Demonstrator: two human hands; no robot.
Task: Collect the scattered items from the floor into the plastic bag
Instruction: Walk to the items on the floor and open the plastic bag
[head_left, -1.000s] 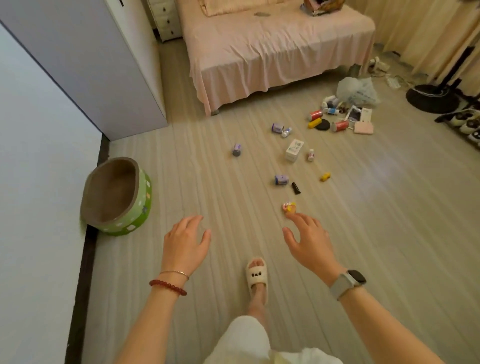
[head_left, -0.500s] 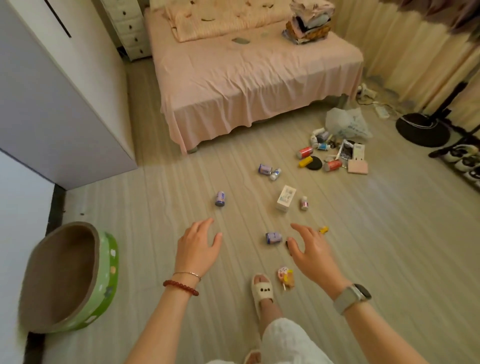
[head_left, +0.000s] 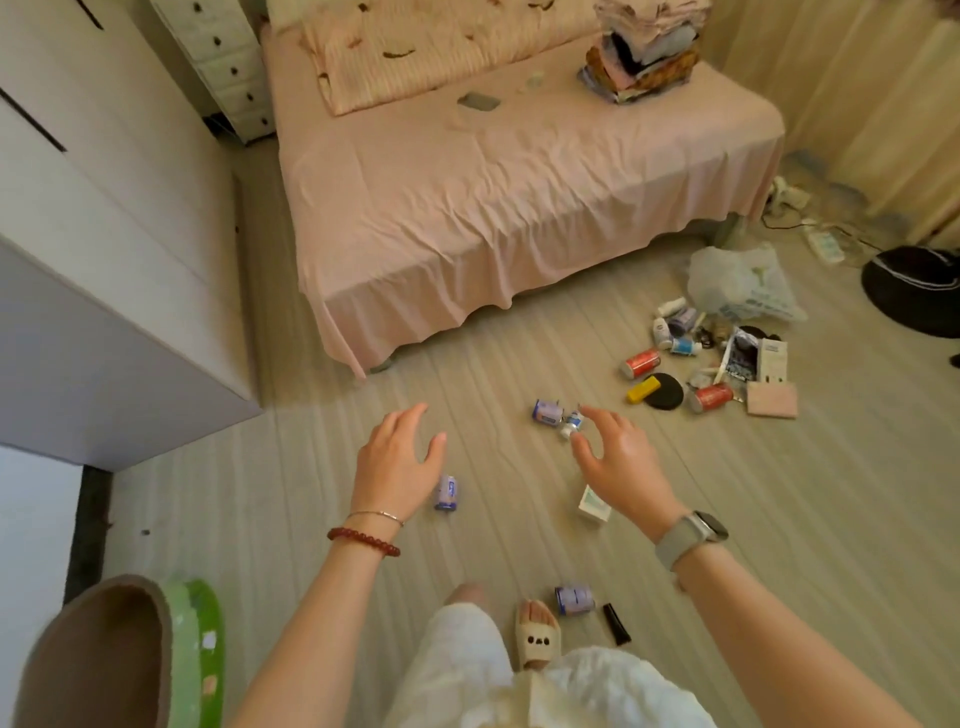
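Pale plank floor; pink-sheeted bed at the far end. Plastic bag lies by the bed's right corner, beside a cluster of bottles (others scattered nearer). Left hand and right hand are released, fingers spread, holding nothing.
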